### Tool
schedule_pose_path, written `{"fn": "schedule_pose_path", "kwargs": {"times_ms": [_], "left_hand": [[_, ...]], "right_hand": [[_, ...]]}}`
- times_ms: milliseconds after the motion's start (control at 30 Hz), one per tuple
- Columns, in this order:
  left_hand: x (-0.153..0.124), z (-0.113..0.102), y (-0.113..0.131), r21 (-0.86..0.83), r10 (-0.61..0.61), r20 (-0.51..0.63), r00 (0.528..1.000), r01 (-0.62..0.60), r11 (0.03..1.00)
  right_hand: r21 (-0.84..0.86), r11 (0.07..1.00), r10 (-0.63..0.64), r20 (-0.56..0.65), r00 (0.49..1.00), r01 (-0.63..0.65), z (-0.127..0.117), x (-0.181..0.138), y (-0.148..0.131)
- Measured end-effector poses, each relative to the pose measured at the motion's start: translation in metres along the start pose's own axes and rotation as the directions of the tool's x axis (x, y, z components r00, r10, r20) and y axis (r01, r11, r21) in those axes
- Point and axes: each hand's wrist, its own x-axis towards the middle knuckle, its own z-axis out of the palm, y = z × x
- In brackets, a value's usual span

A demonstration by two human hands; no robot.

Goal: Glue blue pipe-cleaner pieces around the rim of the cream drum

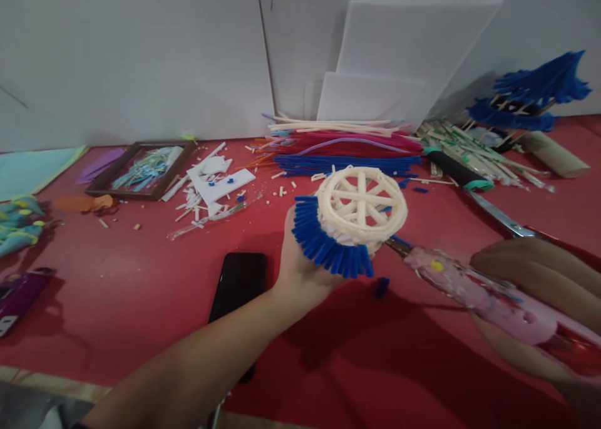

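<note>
My left hand (300, 266) is closed around a cream spoked wheel (360, 205) held above the red table; a fringe of short blue pieces (328, 248) runs along its near rim. My right hand (539, 304) grips a pink glue gun (488, 297), whose metal tip touches the wheel's lower right edge. One small blue piece (382, 286) lies on the table just below the wheel.
A black phone (237, 285) lies under my left forearm. Behind the wheel lie bundles of coloured pipe cleaners (342, 150), white foam boards (404, 59), scissors (474, 188), and a wooden frame (141, 169) with scraps. A blue fringed model (530, 97) stands far right.
</note>
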Motion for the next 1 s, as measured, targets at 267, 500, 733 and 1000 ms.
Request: {"fn": "schedule_pose_path", "kwargs": {"times_ms": [267,500,733,1000], "left_hand": [[0.0,0.002,0.0,0.007,0.013,0.016,1.0,-0.013,1.0],[0.0,0.003,0.0,0.011,0.026,0.049,0.998,-0.026,1.0],[0.005,-0.015,-0.003,0.033,0.018,0.037,0.999,-0.02,0.999],[0.0,-0.014,-0.001,0.042,-0.002,-0.029,1.0,0.003,0.999]], "right_hand": [[0.008,0.996,-0.083,-0.077,0.994,0.083,0.006,0.0,0.01],[0.034,0.998,-0.055,-0.074,0.996,0.058,0.006,0.002,0.008],[0.081,0.984,-0.147,-0.1,0.984,0.156,0.006,0.004,0.011],[0.079,0.984,-0.148,-0.107,0.983,0.157,0.008,0.002,0.016]]}}
